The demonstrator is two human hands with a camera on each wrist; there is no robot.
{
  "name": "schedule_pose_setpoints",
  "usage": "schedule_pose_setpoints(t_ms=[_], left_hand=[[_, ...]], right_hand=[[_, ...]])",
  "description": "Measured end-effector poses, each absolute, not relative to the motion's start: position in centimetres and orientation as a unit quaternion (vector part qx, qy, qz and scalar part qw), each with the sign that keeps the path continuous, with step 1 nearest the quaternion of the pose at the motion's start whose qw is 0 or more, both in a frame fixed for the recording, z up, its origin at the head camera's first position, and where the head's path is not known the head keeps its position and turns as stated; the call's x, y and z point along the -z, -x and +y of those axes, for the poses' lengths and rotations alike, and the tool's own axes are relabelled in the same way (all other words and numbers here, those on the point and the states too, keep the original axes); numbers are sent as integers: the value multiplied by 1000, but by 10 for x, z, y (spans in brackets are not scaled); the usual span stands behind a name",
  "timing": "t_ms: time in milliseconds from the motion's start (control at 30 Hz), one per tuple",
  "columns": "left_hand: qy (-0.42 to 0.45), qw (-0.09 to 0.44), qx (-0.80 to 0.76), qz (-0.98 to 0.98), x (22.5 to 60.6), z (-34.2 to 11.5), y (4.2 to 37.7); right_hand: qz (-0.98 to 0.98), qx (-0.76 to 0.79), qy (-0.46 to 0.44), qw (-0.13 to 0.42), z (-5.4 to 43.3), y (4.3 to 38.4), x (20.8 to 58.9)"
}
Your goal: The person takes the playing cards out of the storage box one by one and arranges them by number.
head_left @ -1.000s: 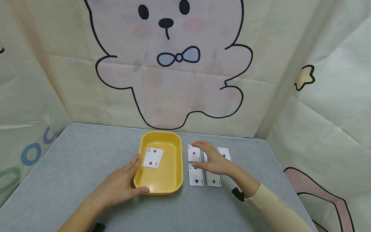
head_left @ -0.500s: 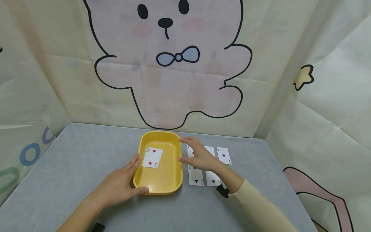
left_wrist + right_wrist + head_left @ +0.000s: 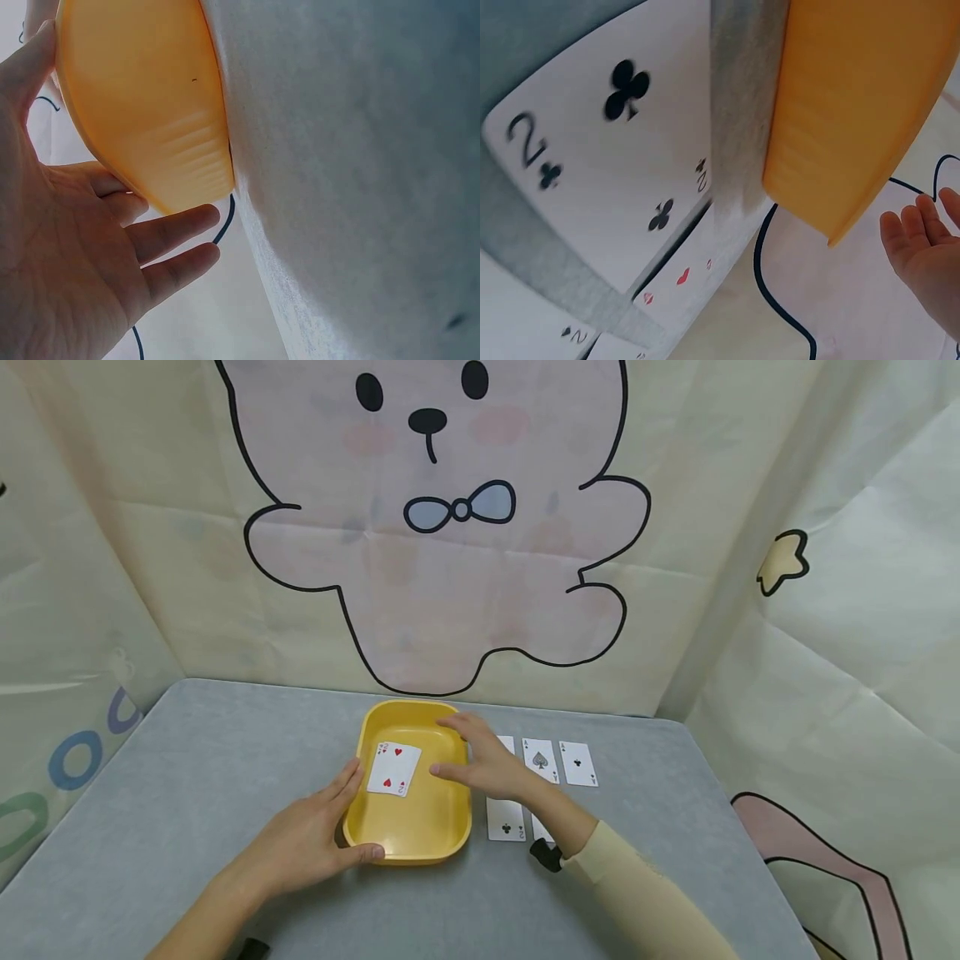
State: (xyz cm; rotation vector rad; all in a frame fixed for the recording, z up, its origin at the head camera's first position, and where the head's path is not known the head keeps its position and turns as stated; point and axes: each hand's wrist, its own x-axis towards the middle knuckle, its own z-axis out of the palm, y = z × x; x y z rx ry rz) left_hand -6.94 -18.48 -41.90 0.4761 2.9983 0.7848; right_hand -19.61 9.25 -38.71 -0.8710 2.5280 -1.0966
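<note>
My left hand [image 3: 311, 839] rests against the left side of a yellow tray [image 3: 408, 839], its thumb at the near-left rim and its fingers along the wall. In the left wrist view those fingers [image 3: 176, 229] look fairly straight. Inside the tray lies a two of hearts [image 3: 393, 769], face up. Over the tray's right rim hovers my right hand [image 3: 487, 764], thumb and fingers spread apart, holding nothing. It hides part of the ace of hearts [image 3: 684, 277] and two of clubs [image 3: 506, 822] on the table.
An ace of spades [image 3: 540, 761] and an ace of clubs [image 3: 578, 764] lie in the far row, right of the tray. The two of spades [image 3: 570, 335] is partly hidden by the right wrist in the head view. Printed curtains surround the grey table [image 3: 247, 735].
My right hand has moved left, from above the cards to over the tray's right rim, uncovering the ace of spades and ace of clubs. The left hand and tray have stayed put.
</note>
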Motion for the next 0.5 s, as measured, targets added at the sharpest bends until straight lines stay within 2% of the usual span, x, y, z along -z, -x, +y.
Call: schedule_pose_setpoints(t_ms=[500], left_hand=[[-157,-5,-246,957,420,-186,70]], right_hand=[[866,400,265,142,48,199,395]])
